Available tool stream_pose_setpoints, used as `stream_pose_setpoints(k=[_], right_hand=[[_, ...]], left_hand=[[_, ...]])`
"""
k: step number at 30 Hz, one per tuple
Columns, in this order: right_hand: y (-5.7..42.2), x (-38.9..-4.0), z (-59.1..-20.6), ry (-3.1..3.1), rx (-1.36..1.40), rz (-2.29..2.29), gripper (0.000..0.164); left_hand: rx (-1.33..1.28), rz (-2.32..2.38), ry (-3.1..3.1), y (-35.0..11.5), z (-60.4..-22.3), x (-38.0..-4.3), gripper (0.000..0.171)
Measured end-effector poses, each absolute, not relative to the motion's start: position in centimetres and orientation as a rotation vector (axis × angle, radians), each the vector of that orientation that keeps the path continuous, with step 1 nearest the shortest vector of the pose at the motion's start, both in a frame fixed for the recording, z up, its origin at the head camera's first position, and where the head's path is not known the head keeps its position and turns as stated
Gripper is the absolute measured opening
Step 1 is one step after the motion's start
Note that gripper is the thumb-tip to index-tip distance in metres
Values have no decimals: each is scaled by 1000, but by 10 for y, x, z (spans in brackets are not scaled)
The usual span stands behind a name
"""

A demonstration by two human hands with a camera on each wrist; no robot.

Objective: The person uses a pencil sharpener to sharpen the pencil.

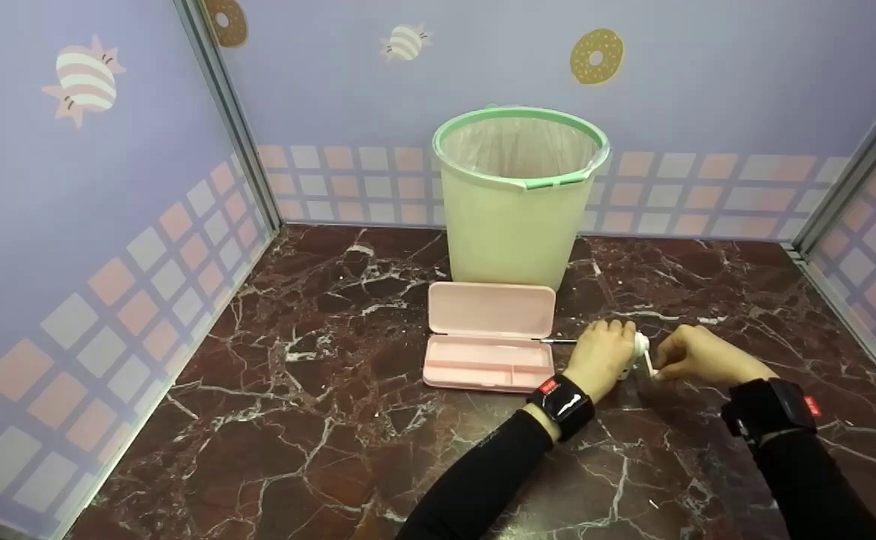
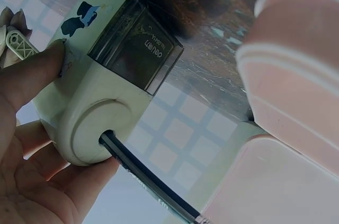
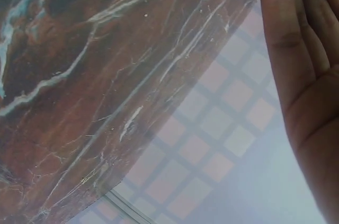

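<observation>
My left hand (image 1: 604, 356) grips a white crank pencil sharpener (image 2: 79, 89), its fingers and thumb round the body. The sharpener has a dark see-through shavings drawer (image 2: 137, 49) and a dark blue picture on its side. A dark pencil (image 2: 148, 177) sticks out of its round hole, and in the head view the pencil's end overlaps the pencil case. On the sharpener's other side, my right hand (image 1: 700, 356) pinches the end of the white crank (image 1: 649, 361). In the right wrist view only part of the right hand (image 3: 302, 60) shows, and the crank is mostly hidden.
Left of the sharpener lies an open pink pencil case (image 1: 492, 309) with divided compartments. Right behind it stands a pale green bin (image 1: 517, 225) with a liner. Patterned walls (image 1: 355, 75) close off the back and sides of the dark marbled table (image 1: 318, 442).
</observation>
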State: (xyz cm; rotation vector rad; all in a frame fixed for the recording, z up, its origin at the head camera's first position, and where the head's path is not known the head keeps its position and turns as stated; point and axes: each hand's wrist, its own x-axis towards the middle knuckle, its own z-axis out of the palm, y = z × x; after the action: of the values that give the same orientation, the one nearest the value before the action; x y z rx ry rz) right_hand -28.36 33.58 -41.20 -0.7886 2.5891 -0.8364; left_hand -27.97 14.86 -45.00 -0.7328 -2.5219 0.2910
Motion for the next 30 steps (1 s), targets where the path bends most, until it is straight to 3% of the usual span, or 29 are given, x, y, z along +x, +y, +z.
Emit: stream_pose_setpoints(k=[16, 30], right_hand=[[340, -279, -398, 2760, -900, -850, 3], [328, -291, -389, 3160, -825, -761, 7]], left_hand=[[-746, 299, -2547, 148, -448, -281, 34], [-762, 277, -2540, 148, -449, -280, 33]])
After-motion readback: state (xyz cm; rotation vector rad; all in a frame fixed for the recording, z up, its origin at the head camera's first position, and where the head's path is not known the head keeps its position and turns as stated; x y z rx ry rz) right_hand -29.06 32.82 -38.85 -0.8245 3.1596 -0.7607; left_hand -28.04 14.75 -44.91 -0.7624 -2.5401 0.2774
